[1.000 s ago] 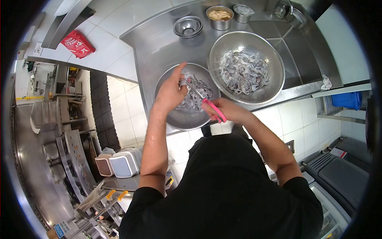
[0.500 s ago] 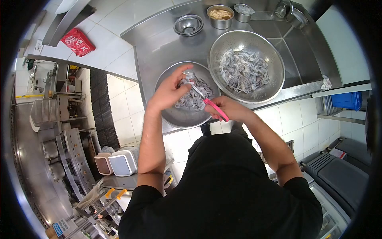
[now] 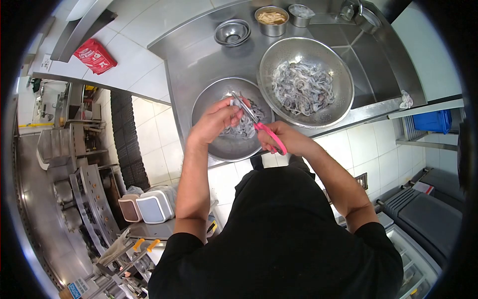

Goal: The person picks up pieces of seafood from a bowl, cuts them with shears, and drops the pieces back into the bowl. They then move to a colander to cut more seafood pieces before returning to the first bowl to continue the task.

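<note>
In my right hand (image 3: 283, 137) is a pair of scissors (image 3: 269, 135) with pink handles, the handle loops spread and the metal blades pointing up-left. My left hand (image 3: 216, 121) pinches a small pale grey piece (image 3: 236, 102) beside the blades; it looks like seafood, and my fingers partly hide it. Both hands are over a steel bowl (image 3: 203, 102) holding a heap of grey-white, slippery-looking strips (image 3: 247, 128). Touching or very near its right side stands a larger steel colander (image 3: 343, 94), with a bigger heap of similar strips (image 3: 303, 88).
On the steel counter are nested small bowls (image 3: 232, 33), a pot of pale yellowish pieces (image 3: 272, 21) and a smaller steel container (image 3: 300, 16). The sink (image 3: 371, 65) lies to the right. A red packet (image 3: 95, 56) sits on the left ledge.
My left fingers have gone from spread to a pinch on the piece. The scissors' handles have opened wider, and the blades now lie by the left fingertips. The view has shifted slightly.
</note>
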`<state>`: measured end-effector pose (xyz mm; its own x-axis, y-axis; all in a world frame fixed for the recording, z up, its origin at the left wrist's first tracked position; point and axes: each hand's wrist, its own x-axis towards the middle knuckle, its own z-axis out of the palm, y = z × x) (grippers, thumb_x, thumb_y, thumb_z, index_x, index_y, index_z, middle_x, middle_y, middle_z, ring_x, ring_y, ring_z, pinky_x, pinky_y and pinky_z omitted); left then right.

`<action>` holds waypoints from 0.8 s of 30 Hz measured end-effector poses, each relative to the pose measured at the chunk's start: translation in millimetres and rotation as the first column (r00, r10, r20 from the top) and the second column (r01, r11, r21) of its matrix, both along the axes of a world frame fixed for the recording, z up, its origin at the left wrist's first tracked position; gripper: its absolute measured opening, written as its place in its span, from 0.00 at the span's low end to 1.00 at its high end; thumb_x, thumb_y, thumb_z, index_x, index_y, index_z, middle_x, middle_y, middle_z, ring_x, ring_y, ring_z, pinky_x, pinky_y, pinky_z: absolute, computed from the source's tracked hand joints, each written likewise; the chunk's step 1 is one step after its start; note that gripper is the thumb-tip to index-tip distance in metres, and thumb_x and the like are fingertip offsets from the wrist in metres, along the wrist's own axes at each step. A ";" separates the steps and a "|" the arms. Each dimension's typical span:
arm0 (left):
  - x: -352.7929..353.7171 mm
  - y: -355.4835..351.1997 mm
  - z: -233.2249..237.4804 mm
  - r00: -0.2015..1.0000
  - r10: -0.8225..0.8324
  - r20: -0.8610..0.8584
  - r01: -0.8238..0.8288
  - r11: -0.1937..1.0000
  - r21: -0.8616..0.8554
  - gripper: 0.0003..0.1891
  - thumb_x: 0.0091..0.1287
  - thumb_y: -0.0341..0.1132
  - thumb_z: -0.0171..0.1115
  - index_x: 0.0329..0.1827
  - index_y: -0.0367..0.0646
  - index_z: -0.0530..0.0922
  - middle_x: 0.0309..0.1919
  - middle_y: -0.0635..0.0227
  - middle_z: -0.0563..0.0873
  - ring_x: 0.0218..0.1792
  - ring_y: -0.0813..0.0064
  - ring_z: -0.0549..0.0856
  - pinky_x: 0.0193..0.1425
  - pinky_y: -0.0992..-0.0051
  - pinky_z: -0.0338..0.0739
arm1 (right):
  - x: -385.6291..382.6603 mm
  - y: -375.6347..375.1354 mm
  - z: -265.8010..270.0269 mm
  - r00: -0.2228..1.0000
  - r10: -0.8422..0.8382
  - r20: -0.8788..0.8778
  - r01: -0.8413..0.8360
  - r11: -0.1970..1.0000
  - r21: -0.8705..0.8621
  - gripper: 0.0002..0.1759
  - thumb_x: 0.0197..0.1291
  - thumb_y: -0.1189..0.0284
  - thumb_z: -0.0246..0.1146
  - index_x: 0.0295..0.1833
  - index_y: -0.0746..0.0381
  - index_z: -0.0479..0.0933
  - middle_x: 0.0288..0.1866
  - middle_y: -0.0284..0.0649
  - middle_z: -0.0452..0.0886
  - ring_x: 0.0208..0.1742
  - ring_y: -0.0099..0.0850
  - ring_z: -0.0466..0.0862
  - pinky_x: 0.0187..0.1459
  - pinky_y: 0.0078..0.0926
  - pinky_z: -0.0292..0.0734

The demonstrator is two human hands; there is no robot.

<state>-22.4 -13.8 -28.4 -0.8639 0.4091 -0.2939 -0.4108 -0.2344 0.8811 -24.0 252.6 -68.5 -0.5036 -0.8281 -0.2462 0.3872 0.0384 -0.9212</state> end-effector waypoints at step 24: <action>14.7 -1.4 -43.0 0.976 -0.163 -0.147 0.020 0.733 -0.680 0.14 0.81 0.40 0.53 0.51 0.40 0.82 0.42 0.66 0.85 0.43 0.70 0.82 0.51 0.68 0.78 | -10.9 -17.5 11.9 0.991 -0.093 0.095 0.076 0.984 0.161 0.37 0.77 0.36 0.59 0.26 0.57 0.74 0.19 0.32 0.72 0.21 0.22 0.72 0.25 0.22 0.65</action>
